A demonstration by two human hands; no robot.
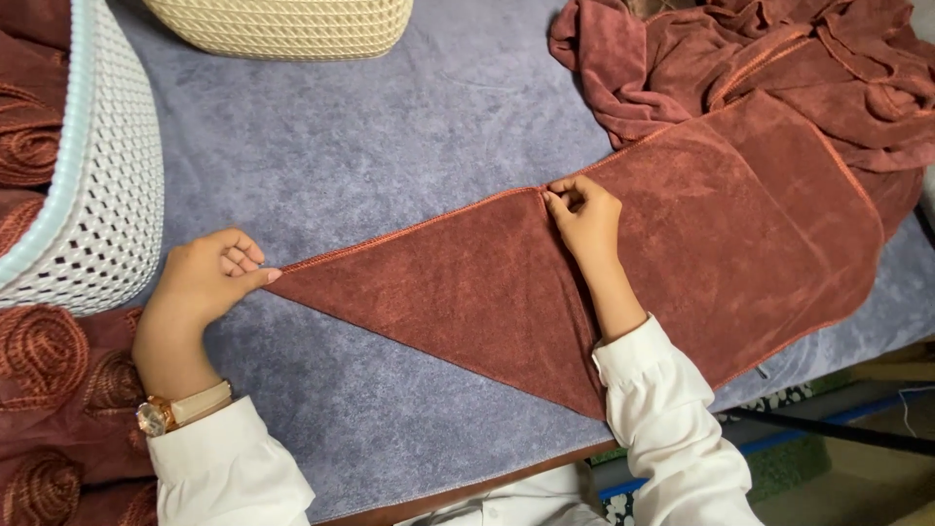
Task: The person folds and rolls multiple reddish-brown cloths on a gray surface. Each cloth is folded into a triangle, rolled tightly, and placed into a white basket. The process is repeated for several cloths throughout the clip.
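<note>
We have a rust-brown towel [467, 282] spread across the middle of the frame on a worktop [390, 127] covered in grey cloth. Our left hand [200, 282] pinches the pointed corner at centre left between thumb and fingers; our right hand [582, 214] is closed on the stitched top edge near the centre, where a fold line starts. We judge the towel soft, light and limp, with a plush nap that grips the grey cloth rather than sliding. The hemmed edges and corners look like the firmest places to hold. More brown towels [779, 58] lie heaped at upper right. A white lattice basket [107, 185] sits at left, a cream basket [282, 24] at the top.
</note>
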